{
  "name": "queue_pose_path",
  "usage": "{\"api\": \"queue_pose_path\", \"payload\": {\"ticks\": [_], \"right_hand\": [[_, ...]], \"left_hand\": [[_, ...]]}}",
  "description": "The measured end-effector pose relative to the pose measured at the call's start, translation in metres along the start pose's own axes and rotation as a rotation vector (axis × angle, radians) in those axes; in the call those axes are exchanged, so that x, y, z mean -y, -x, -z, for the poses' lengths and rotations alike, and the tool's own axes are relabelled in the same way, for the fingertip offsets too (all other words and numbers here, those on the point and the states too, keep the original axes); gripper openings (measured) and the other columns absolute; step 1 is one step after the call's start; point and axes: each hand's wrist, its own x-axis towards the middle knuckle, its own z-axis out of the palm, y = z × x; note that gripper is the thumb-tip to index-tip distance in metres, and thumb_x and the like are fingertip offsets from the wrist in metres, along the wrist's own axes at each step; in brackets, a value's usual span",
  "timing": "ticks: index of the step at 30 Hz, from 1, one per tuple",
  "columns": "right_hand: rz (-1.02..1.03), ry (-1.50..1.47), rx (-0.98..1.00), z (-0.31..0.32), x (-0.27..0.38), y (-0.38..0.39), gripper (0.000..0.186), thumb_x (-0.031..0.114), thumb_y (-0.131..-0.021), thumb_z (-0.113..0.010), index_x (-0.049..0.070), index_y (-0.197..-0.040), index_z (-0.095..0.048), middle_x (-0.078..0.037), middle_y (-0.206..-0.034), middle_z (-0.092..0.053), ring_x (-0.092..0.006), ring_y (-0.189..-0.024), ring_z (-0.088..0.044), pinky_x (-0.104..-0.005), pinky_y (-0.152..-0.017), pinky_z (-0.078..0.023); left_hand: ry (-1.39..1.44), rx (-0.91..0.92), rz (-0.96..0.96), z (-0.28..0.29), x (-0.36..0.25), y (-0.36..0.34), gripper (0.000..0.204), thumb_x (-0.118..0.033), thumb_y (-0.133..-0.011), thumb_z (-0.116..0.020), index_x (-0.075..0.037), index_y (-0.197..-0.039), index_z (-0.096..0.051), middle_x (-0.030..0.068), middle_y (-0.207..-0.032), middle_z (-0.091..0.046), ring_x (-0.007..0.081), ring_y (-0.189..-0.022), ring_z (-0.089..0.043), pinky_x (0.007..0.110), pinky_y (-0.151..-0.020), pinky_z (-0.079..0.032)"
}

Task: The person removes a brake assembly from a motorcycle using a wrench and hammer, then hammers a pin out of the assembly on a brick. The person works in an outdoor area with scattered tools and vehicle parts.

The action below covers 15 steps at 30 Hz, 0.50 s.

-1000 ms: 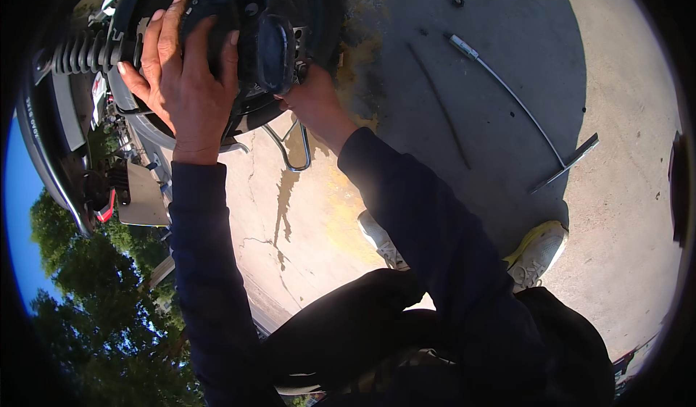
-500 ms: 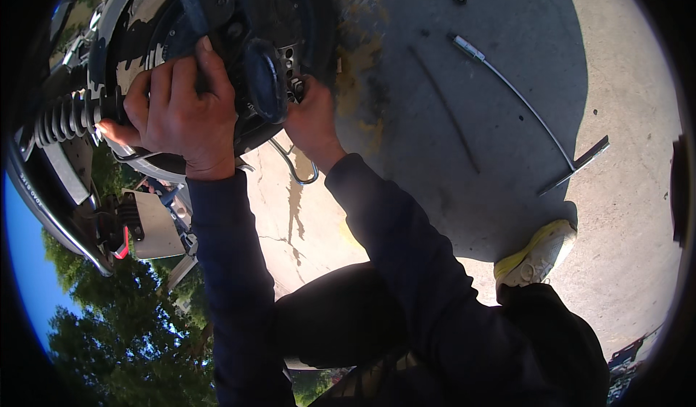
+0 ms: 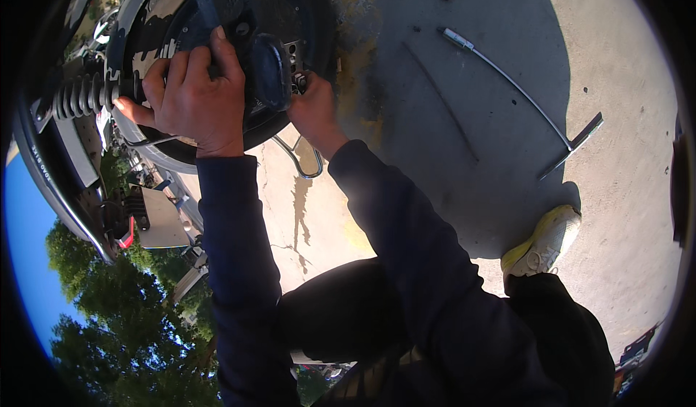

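1. Head view: the left hand, fingers half curled, lies against the side of the dark wheel, near a coil spring; its grip cannot be told
2. The right hand, fingers drawn narrow, is at a small metal part beside the black oval piece; whether it holds it is unclear
3. A T-handled tool lies on the floor

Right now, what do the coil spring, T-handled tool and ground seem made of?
Coil spring: probably steel, painted or coated; evenly dark coils. T-handled tool: likely bare or plated steel; bright glints. Ground: seemingly concrete, matte grey; fine cracks.
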Motion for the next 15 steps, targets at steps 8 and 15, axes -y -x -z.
{"api": "queue_pose_path", "payload": {"ticks": [8,15], "right_hand": [[-0.34,-0.199,0.194,0.003,0.02,-0.002,0.034,0.005,-0.075,-0.082,-0.005,-0.104,-0.068,-0.009,-0.085,-0.07,-0.0143,-0.072,-0.064,-0.0298,-0.068,-0.051],[-0.41,0.018,0.332,0.037,0.02,0.035,0.034,0.006,-0.073,-0.074,-0.005,-0.104,-0.066,-0.01,-0.083,-0.069,-0.0173,-0.085,-0.067,-0.0318,-0.077,-0.05]], "left_hand": [[0.063,-0.044,0.118,-0.004,-0.002,0.005,0.03,-0.041,-0.084,-0.076,-0.021,-0.062,-0.07,-0.01,-0.072,-0.069,0.0166,-0.094,-0.062,0.063,-0.118,-0.008],[-0.019,0.025,0.068,0.006,0.006,0.013,0.024,-0.028,-0.082,-0.08,-0.019,-0.062,-0.069,-0.0117,-0.073,-0.067,0.0161,-0.095,-0.061,0.063,-0.118,-0.005]]}}
